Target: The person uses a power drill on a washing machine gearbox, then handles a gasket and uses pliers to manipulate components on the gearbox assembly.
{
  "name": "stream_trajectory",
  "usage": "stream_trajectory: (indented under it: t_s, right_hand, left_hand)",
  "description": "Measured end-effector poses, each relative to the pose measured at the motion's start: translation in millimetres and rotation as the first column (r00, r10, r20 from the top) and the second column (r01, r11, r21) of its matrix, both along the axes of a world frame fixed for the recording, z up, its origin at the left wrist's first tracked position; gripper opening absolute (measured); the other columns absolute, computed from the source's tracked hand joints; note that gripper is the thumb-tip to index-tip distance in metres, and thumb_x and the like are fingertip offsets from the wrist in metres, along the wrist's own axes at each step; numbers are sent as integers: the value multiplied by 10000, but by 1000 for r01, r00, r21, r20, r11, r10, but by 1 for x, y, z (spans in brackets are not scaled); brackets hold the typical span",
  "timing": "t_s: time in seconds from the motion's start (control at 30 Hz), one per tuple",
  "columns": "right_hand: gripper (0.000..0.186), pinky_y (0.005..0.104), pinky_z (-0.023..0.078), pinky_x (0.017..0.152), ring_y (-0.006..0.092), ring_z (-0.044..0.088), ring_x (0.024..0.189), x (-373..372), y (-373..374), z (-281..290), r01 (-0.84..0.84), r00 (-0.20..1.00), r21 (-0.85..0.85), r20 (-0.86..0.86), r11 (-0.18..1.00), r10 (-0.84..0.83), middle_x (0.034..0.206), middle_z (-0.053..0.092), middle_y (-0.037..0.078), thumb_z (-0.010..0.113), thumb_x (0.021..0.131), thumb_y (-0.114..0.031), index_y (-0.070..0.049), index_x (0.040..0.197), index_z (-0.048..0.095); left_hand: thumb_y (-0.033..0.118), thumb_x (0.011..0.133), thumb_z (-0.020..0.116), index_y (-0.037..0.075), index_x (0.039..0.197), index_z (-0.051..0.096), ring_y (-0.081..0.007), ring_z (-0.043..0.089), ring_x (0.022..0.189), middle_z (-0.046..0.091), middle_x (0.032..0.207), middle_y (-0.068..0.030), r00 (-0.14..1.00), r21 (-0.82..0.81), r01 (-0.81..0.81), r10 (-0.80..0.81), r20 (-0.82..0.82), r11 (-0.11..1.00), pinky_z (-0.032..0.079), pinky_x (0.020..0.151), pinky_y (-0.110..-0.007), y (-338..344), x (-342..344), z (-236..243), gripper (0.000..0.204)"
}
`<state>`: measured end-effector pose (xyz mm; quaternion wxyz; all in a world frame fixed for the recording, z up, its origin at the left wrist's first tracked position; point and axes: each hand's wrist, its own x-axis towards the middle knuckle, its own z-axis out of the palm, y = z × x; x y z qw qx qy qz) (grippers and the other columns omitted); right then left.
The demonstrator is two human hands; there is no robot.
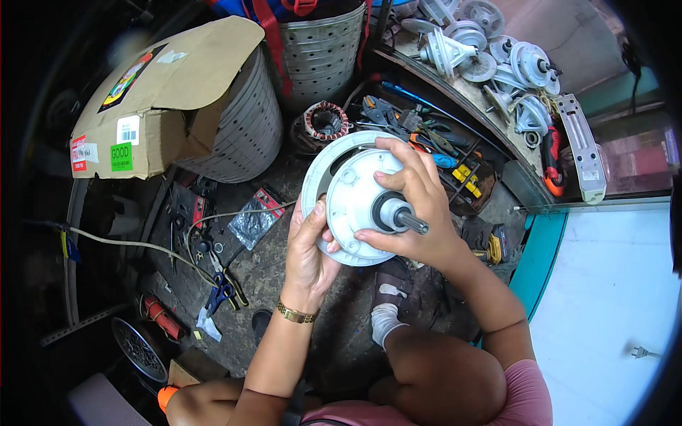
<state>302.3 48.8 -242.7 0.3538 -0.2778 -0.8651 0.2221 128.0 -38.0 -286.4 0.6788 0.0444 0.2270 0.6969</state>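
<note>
Centrally, both hands held a round white gearbox housing [349, 199] above the cluttered workshop floor [284, 284], its flat face turned up toward the camera. Left hand [310, 245] gripped the lower left rim, fingers [317, 220] curled closed over the edge, thumb on the face. Right hand [419, 206] lay over the right side, fingers [398, 162] wrapped shut across the top of the disc, index finger beneath the hub. Steel shaft [410, 222] stood out of the dark hub, long axis pointing to lower right, directly under the right palm; right hand was clearly the nearer to it. Noted around: cardboard box [153, 99] on a perforated drum [241, 128] at upper left, a copper-wound stator [325, 119] behind the housing, a tool tray [455, 170] to the right, similar white assemblies on a shelf [497, 57].
</note>
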Motion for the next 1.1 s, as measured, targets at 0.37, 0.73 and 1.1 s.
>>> stream_trajectory:
  t_s: [0.37,0.73,1.1]
  right_hand:
    - [627,522,415,1041,429,524,1237,-7,-12,2,138,986,16,-98,990,-136,1425,540,232,919,649,-371,-26,1081,624]
    - [658,504,444,976,392,539,1147,-4,-11,6,152,987,124,-75,980,-144,1385,564,207,917,618,-421,-25,1066,642]
    - [653,492,497,881,381,547,1085,5,5,14,-42,998,168,-29,985,48,1340,562,200,922,591,-460,-93,1063,658]
  left_hand:
    - [205,1039,607,21,1307,581,2,472,598,625,847,32,997,-31,-74,74,-5,997,428,525,-152,-8,9,-2,325]
    - [208,986,697,13,1365,483,-2,491,621,606,940,7,995,-33,-84,82,-62,996,448,511,-157,-6,12,-6,477]
    - [212,972,702,8,1415,452,-4,491,648,602,956,15,986,-13,-50,47,-162,999,439,528,-148,-6,10,7,548]
